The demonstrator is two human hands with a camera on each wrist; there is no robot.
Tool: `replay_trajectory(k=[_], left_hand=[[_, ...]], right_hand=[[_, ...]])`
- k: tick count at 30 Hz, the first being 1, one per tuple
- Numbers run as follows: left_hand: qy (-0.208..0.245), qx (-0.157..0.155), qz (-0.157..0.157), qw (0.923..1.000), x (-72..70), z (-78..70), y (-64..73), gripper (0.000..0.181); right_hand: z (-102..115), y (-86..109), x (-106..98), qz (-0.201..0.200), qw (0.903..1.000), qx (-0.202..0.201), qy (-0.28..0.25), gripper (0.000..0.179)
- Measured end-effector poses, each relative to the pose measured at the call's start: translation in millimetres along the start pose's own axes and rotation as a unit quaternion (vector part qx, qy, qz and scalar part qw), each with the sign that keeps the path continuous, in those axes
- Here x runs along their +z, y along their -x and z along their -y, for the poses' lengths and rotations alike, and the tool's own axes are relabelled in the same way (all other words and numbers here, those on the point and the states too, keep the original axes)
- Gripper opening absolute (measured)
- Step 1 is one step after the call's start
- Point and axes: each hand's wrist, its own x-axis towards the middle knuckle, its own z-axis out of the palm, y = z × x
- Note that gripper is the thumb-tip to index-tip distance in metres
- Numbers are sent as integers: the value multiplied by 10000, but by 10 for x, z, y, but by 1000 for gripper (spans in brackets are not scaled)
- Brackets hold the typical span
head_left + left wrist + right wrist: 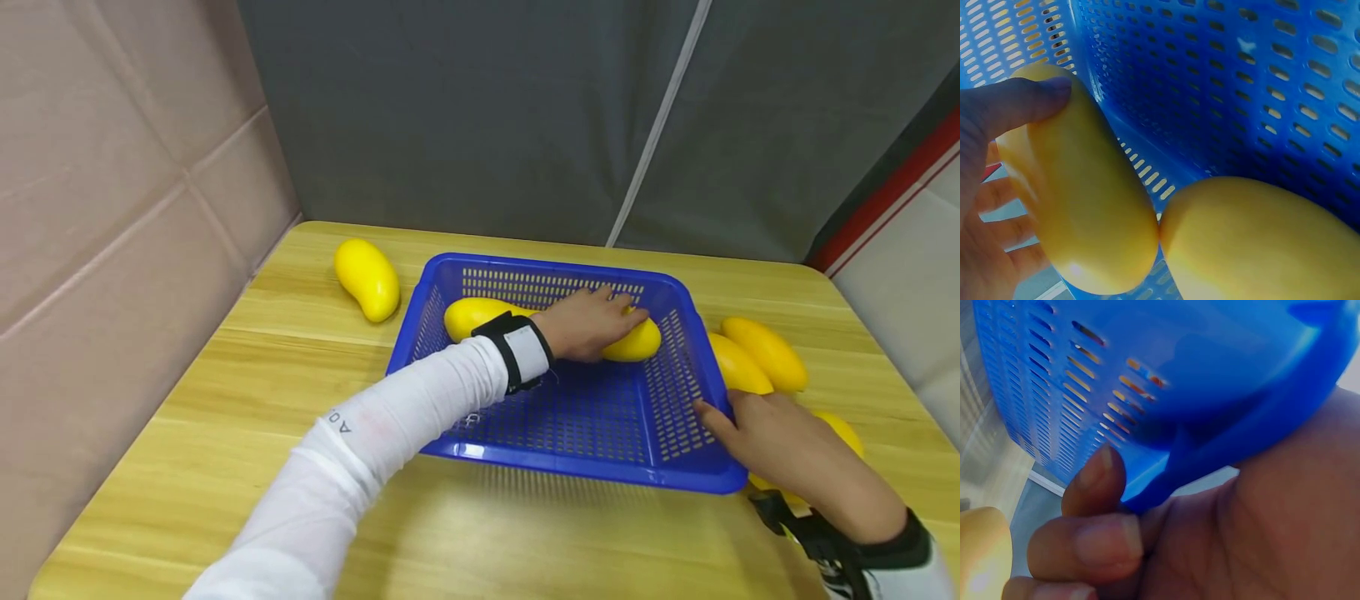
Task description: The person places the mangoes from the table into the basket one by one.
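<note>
A blue plastic basket (592,477) with slotted walls stands on the table. Inside it, my left hand (588,325) holds a yellow mango (637,340) near the far right corner; in the left wrist view the thumb lies over its top and the fingers are around its other side. A second mango (1260,244) lies end to end with it, partly behind the wrist in the head view. My right hand (810,450) grips the basket's right rim near the front corner, thumb on the inner side, fingers curled beneath the edge in the right wrist view.
One mango (366,279) lies on the wooden table (247,433) left of the basket. Several more, among them a mango (765,354) by the right rim, lie to the right, partly hidden by the basket and right hand. A grey curtain (465,125) hangs behind the table.
</note>
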Motion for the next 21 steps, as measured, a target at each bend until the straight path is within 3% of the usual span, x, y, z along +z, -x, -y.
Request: replay_trajectory(k=[8, 21], left_hand=[[156, -33, -37, 9999, 4, 32, -6, 67], [-56, 56, -79, 9999, 39, 29, -3, 62]], right_hand=[[0, 0, -7, -10, 10000, -40, 2, 69], [-31, -22, 15, 50, 10000, 16, -1, 72]])
